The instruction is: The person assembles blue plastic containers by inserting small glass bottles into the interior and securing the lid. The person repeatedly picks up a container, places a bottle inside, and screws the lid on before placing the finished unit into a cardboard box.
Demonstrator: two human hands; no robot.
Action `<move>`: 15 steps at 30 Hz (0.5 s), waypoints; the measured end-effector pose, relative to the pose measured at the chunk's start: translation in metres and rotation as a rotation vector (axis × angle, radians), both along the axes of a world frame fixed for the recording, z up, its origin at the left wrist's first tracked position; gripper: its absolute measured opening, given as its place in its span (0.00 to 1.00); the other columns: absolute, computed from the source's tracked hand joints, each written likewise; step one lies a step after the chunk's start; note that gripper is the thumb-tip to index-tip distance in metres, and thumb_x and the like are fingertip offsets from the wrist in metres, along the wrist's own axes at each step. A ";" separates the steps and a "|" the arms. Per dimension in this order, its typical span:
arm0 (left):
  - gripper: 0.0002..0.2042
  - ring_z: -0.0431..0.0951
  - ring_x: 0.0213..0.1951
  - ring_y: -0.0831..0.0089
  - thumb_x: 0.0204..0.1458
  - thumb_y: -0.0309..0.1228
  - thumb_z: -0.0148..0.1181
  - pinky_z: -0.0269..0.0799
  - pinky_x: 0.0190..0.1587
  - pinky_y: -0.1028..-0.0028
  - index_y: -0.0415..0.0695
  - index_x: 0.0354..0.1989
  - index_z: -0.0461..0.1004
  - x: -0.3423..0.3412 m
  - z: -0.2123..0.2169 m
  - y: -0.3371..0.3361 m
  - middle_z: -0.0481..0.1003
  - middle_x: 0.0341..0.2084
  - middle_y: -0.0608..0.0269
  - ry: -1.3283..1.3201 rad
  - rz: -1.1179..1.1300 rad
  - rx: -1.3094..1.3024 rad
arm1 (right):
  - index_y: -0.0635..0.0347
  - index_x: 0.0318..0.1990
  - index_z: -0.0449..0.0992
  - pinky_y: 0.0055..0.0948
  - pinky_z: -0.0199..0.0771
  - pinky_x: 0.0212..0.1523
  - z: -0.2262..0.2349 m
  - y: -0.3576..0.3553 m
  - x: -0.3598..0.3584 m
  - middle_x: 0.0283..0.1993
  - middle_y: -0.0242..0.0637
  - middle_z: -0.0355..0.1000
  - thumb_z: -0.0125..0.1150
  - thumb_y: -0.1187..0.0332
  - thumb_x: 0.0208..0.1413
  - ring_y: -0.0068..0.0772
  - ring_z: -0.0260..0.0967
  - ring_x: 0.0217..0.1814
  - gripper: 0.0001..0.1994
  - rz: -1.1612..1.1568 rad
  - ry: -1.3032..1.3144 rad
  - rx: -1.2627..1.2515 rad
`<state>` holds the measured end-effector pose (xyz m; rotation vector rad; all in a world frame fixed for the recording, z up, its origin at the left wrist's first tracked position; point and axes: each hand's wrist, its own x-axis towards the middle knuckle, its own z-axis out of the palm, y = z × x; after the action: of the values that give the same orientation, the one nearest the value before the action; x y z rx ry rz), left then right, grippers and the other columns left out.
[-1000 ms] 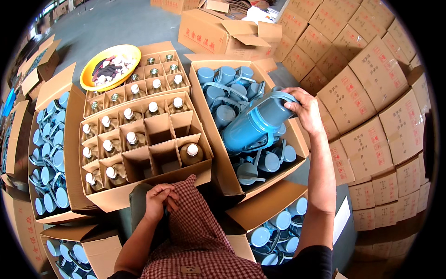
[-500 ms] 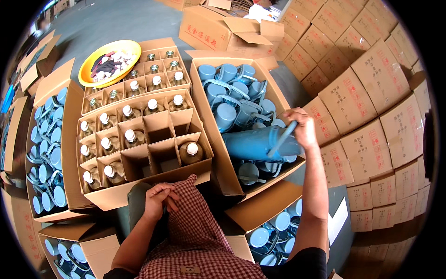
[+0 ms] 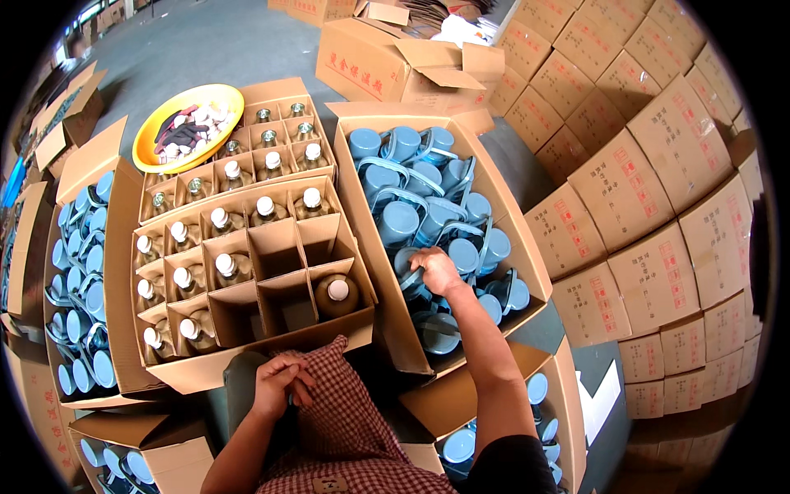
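My right hand (image 3: 436, 268) is inside the open carton (image 3: 368, 251) of blue thermos flasks, at its near middle. Its fingers are closed around the handle of a blue thermos flask (image 3: 409, 260) that stands among the others. Much of that flask is hidden by the hand and its neighbours. My left hand (image 3: 280, 385) rests over my lap beside the red checked apron (image 3: 333, 383), fingers curled in and nothing visible in them. Left of the flasks, a divided carton (image 3: 255, 344) holds glass bottles with white caps (image 3: 337, 290); several of its cells hold no bottle.
Behind the bottles, a yellow basin (image 3: 146, 136) with small pale pieces and dark gloves (image 3: 188, 134) sits on another divided carton. More flask cartons stand at the left (image 3: 127, 305) and lower right (image 3: 566, 412). Sealed cartons (image 3: 650, 263) are stacked at the right. An opened carton (image 3: 358, 66) stands behind.
A blue flask lying tilted across the carton in my right hand now stands upright among the others. My right hand has moved left and down. My left hand has hardly moved.
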<state>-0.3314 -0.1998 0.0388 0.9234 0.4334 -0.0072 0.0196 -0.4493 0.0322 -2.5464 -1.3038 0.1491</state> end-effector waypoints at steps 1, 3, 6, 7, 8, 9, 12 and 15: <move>0.09 0.76 0.14 0.65 0.59 0.26 0.45 0.64 0.11 0.79 0.36 0.39 0.73 0.001 0.001 0.002 0.78 0.24 0.49 0.004 0.002 -0.005 | 0.55 0.33 0.76 0.35 0.67 0.54 0.001 0.000 0.007 0.40 0.38 0.75 0.55 0.83 0.32 0.44 0.69 0.51 0.16 0.016 0.114 0.033; 0.09 0.76 0.14 0.65 0.59 0.26 0.45 0.64 0.11 0.78 0.35 0.39 0.73 0.002 -0.001 0.004 0.78 0.23 0.48 0.006 0.002 -0.026 | 0.57 0.41 0.75 0.35 0.63 0.58 0.033 0.007 0.014 0.53 0.41 0.72 0.61 0.84 0.28 0.46 0.65 0.58 0.24 -0.005 0.159 0.199; 0.10 0.76 0.13 0.65 0.59 0.26 0.45 0.64 0.11 0.78 0.35 0.39 0.73 0.007 -0.003 0.006 0.78 0.23 0.48 0.018 -0.036 -0.083 | 0.53 0.56 0.69 0.37 0.58 0.64 0.045 -0.021 0.045 0.62 0.42 0.63 0.64 0.82 0.30 0.47 0.59 0.64 0.36 -0.337 -0.073 0.129; 0.10 0.76 0.13 0.65 0.59 0.26 0.45 0.64 0.11 0.78 0.35 0.39 0.73 0.008 -0.003 0.005 0.78 0.23 0.48 0.034 -0.049 -0.105 | 0.51 0.59 0.66 0.38 0.56 0.66 0.039 -0.032 0.056 0.65 0.41 0.60 0.64 0.81 0.31 0.46 0.55 0.67 0.39 -0.439 -0.145 0.076; 0.10 0.75 0.13 0.65 0.59 0.26 0.45 0.64 0.11 0.78 0.34 0.39 0.73 0.009 -0.003 0.007 0.78 0.23 0.48 0.049 -0.045 -0.124 | 0.49 0.63 0.61 0.39 0.52 0.67 0.033 -0.033 0.060 0.68 0.40 0.55 0.65 0.80 0.33 0.44 0.49 0.70 0.41 -0.515 -0.167 -0.073; 0.10 0.75 0.13 0.65 0.59 0.27 0.45 0.64 0.11 0.78 0.34 0.39 0.73 0.009 -0.002 0.007 0.78 0.23 0.48 0.053 -0.045 -0.116 | 0.48 0.66 0.57 0.40 0.49 0.69 0.025 -0.039 0.059 0.70 0.39 0.51 0.66 0.79 0.34 0.43 0.44 0.73 0.44 -0.593 -0.192 -0.222; 0.10 0.75 0.13 0.65 0.58 0.27 0.46 0.64 0.11 0.78 0.34 0.39 0.73 0.009 -0.002 0.006 0.78 0.23 0.48 0.062 -0.048 -0.117 | 0.45 0.64 0.59 0.43 0.49 0.67 0.001 -0.064 0.064 0.68 0.38 0.54 0.70 0.71 0.35 0.43 0.47 0.71 0.42 -0.640 -0.139 -0.326; 0.10 0.75 0.13 0.64 0.58 0.27 0.46 0.64 0.11 0.78 0.34 0.39 0.73 0.005 -0.002 0.009 0.78 0.23 0.48 0.062 -0.027 -0.150 | 0.48 0.54 0.70 0.44 0.54 0.63 0.039 -0.039 0.042 0.58 0.38 0.65 0.70 0.62 0.38 0.43 0.58 0.62 0.30 -0.640 -0.197 -0.460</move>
<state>-0.3269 -0.1913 0.0369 0.7831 0.4712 -0.0916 0.0620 -0.4887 0.0712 -3.3018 -0.4755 0.0703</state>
